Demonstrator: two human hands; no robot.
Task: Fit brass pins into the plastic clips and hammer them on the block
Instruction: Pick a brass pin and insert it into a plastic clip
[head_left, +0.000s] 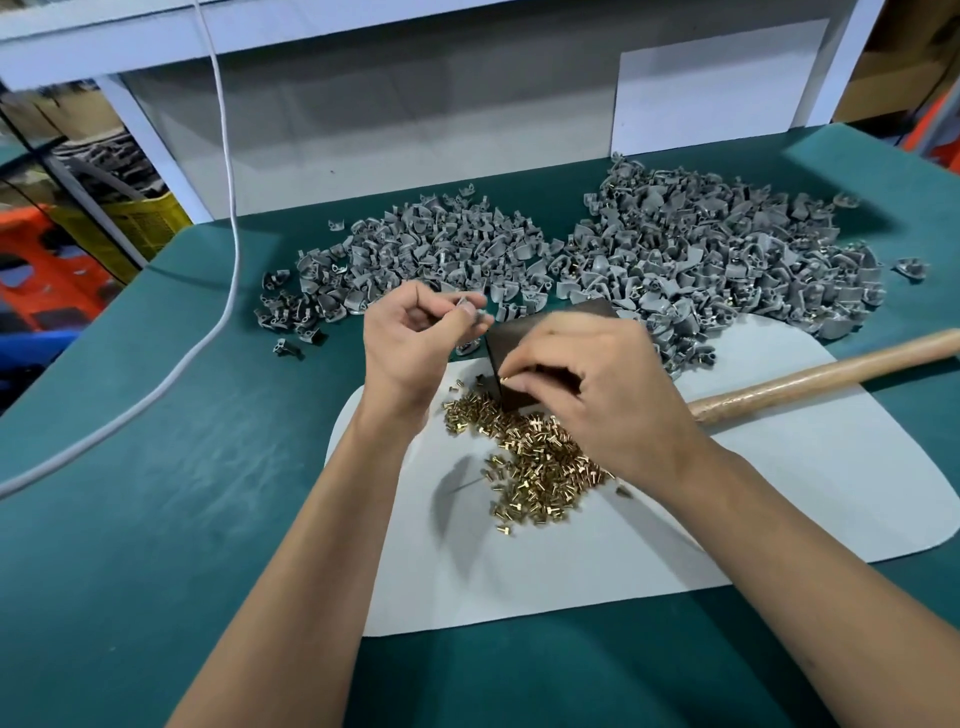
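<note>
My left hand (415, 332) pinches a small grey plastic clip (474, 307) between thumb and fingers, just left of the dark block (511, 343). Over the block's front hovers my right hand (597, 384), whose fingertips pinch a brass pin (505, 381). A heap of loose brass pins (535, 462) lies on the white mat (779, 499) below both hands. Two piles of grey clips spread behind: one at the left (415, 254), a larger one at the right (727, 249). The hammer's wooden handle (831, 371) lies to the right, its head hidden behind my right hand.
The green table (156, 467) carries a white cable (228, 208) running down its left side. A white board (717, 88) leans at the back right. Orange and yellow crates (78, 244) stand beyond the table's left edge.
</note>
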